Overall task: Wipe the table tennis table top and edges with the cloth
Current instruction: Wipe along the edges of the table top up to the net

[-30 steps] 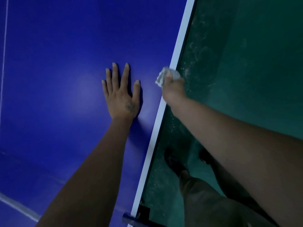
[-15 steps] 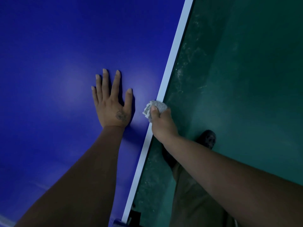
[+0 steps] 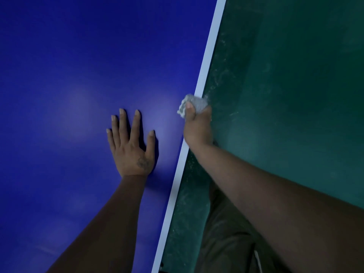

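Both hands work at the table: the left hand (image 3: 132,146) lies flat, fingers spread, on the blue top (image 3: 69,85), while the right hand (image 3: 197,126) clutches the bunched cloth (image 3: 192,104) against the white edge (image 3: 204,75). Gripped that loosely bunched, the cloth could slide off the narrow edge and miss stretches.

The right hand (image 3: 198,127), gripping the bunched cloth (image 3: 194,104), ran back and forth along the white edge stripe (image 3: 206,62) of the table tennis table (image 3: 78,56). A second earlier the cloth sat level with the fingertips of the left hand (image 3: 131,150). Half a second later it had slid back toward the person, level with the back of that hand. It then pushed forward again, ending just past the fingertips, with the thumb on top of the cloth.
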`<control>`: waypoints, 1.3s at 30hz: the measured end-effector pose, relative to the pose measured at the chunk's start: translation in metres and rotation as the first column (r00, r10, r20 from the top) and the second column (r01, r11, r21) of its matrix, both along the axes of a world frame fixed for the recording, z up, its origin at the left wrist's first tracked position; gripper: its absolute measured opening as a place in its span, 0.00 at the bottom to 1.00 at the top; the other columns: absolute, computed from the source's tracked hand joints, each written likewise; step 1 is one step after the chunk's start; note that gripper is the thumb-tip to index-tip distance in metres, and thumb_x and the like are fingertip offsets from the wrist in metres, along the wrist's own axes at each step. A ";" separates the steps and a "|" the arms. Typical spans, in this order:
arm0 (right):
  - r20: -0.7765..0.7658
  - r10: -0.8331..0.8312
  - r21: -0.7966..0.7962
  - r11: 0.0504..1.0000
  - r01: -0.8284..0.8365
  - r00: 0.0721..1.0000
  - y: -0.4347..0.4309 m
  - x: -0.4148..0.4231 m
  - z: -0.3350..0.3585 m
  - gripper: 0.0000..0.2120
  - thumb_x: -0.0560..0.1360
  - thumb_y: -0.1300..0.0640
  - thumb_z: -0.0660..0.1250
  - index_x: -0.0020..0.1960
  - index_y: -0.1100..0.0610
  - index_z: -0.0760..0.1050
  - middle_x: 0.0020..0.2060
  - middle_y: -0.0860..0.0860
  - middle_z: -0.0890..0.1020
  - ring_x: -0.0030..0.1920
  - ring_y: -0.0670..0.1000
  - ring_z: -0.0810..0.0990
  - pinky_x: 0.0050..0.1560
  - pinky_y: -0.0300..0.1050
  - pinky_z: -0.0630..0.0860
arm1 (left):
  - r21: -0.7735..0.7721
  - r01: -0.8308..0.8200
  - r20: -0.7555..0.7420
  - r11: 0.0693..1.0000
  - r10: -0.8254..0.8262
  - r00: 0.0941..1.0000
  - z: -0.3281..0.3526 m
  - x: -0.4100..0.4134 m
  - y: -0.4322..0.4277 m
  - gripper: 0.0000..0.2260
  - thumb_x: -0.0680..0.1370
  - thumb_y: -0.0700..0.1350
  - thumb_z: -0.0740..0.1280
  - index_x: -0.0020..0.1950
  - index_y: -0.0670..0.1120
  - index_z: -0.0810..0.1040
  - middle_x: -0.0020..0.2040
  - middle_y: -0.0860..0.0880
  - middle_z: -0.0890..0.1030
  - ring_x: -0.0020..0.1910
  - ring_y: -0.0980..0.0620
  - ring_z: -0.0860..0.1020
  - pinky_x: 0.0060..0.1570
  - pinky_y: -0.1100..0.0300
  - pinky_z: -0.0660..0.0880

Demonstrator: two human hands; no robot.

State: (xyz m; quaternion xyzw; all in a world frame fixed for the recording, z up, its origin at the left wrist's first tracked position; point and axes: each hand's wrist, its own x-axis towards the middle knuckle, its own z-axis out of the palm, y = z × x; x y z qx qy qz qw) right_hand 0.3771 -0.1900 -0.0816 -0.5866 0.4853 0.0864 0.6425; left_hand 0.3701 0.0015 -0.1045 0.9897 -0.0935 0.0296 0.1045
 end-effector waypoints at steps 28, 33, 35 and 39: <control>0.075 0.060 0.095 0.993 -0.067 0.995 -0.029 0.019 0.000 0.11 0.87 0.56 0.62 0.66 0.61 0.73 0.55 0.56 0.82 0.53 0.52 0.83 0.61 0.55 0.79 | -0.102 0.394 0.040 0.914 -0.392 0.919 0.032 0.309 -0.238 0.29 0.89 0.59 0.52 0.87 0.45 0.61 0.88 0.43 0.57 0.88 0.39 0.51 0.86 0.42 0.46; 0.230 0.000 0.029 1.000 -0.007 0.973 -0.096 0.118 -0.001 0.19 0.88 0.58 0.60 0.48 0.72 0.78 0.41 0.59 0.82 0.43 0.54 0.82 0.54 0.55 0.83 | 0.005 0.326 -0.071 0.945 -0.325 0.943 0.021 0.348 -0.266 0.31 0.88 0.63 0.49 0.88 0.51 0.56 0.89 0.46 0.52 0.88 0.42 0.46 0.86 0.42 0.43; 0.223 -0.023 0.049 0.999 0.013 0.975 -0.134 0.165 -0.007 0.20 0.88 0.51 0.61 0.62 0.70 0.77 0.53 0.60 0.84 0.51 0.54 0.83 0.61 0.57 0.81 | 0.000 0.219 -0.089 0.976 -0.218 0.972 0.014 0.348 -0.263 0.29 0.88 0.63 0.48 0.88 0.54 0.58 0.89 0.47 0.52 0.88 0.44 0.47 0.86 0.42 0.43; 0.144 -0.029 0.068 0.997 0.020 0.989 -0.184 0.217 -0.009 0.23 0.86 0.47 0.65 0.73 0.61 0.68 0.61 0.54 0.79 0.54 0.51 0.81 0.49 0.39 0.79 | 0.007 0.144 -0.062 0.990 -0.144 0.988 0.008 0.349 -0.268 0.28 0.87 0.64 0.47 0.87 0.58 0.60 0.89 0.50 0.54 0.88 0.46 0.49 0.86 0.44 0.44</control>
